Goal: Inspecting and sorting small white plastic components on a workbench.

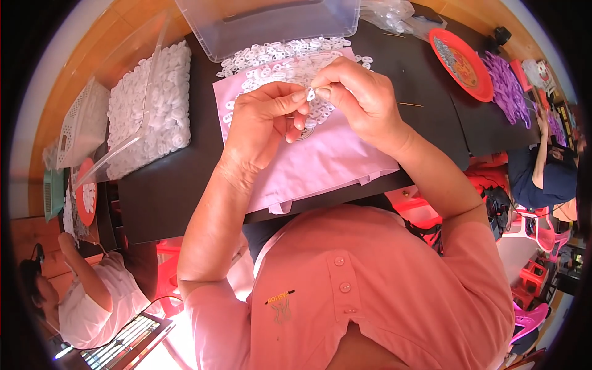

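Over a pink cloth [290,176] on the dark table, my two hands meet at a small white oval piece [311,95] with a dark hole in it. My left hand [262,117] pinches it between thumb and forefinger, the other fingers curled below. From the other side my right hand [364,102] is closed, thumb and forefinger pressed together at the same piece. Whether anything else is between the fingertips is too small to tell. Many similar white pieces [265,77] lie loose on the cloth's far part, some behind my hands.
A clear plastic bin [265,24] stands at the back. Left is a clear box heaped with white pieces [166,98]. Far right are a red tray [453,46], purple cords [509,89] and a thin stick [410,104]. Other people sit left [105,302] and right [533,169].
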`<control>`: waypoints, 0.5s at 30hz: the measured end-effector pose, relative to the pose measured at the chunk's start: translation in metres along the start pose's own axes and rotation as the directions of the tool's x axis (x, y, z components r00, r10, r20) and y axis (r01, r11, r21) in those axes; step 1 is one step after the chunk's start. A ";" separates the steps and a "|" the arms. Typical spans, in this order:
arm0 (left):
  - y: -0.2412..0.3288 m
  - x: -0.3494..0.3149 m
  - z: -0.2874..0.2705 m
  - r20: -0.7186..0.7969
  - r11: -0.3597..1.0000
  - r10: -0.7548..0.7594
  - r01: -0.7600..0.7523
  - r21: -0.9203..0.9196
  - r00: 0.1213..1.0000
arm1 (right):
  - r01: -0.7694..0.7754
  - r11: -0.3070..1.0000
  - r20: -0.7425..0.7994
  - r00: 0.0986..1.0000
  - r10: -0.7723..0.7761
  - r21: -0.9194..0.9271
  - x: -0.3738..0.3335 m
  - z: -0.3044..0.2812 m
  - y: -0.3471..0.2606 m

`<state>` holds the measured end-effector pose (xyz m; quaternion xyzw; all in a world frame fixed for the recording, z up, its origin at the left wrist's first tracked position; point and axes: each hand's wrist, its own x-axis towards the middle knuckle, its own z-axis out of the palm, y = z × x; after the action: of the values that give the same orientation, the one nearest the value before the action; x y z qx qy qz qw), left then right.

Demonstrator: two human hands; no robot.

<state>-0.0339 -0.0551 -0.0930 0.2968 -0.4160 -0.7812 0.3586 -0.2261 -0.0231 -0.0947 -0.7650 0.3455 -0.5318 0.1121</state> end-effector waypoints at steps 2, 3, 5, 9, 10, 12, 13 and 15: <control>0.000 0.000 -0.001 0.004 1.000 -0.004 0.004 -0.024 1.000 | -0.004 1.000 -0.002 1.000 0.004 0.000 -0.001 0.000 0.000; 0.001 0.000 -0.001 0.009 0.999 -0.008 0.008 -0.048 1.000 | -0.005 1.000 -0.001 1.000 0.005 0.000 -0.001 0.001 0.000; 0.001 0.000 0.000 0.006 0.999 -0.019 0.019 -0.045 1.000 | -0.015 1.000 0.003 1.000 0.015 0.013 -0.001 0.001 -0.001; -0.002 -0.001 0.007 -0.051 1.000 -0.001 0.000 -0.014 0.999 | -0.021 1.000 0.009 1.000 0.021 0.007 -0.002 0.002 0.000; -0.004 0.000 0.007 -0.050 1.000 -0.005 0.004 -0.016 0.999 | -0.042 0.998 0.012 0.999 0.041 0.039 -0.003 0.004 0.000; -0.012 -0.003 0.007 -0.088 0.998 0.061 -0.063 -0.012 0.994 | -0.077 0.994 0.019 0.997 0.076 0.073 -0.007 0.009 -0.003; -0.014 -0.004 0.008 -0.089 0.998 0.053 -0.055 -0.015 0.995 | -0.106 0.991 0.026 0.994 0.104 0.087 -0.007 0.011 -0.003; -0.012 -0.002 0.011 -0.157 0.997 0.081 -0.083 -0.002 0.984 | -0.146 0.980 0.046 0.989 0.141 0.135 -0.006 0.013 0.003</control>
<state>-0.0450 -0.0442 -0.0977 0.3383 -0.3952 -0.7418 0.4232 -0.2170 -0.0240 -0.1058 -0.7380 0.3600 -0.5310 0.2093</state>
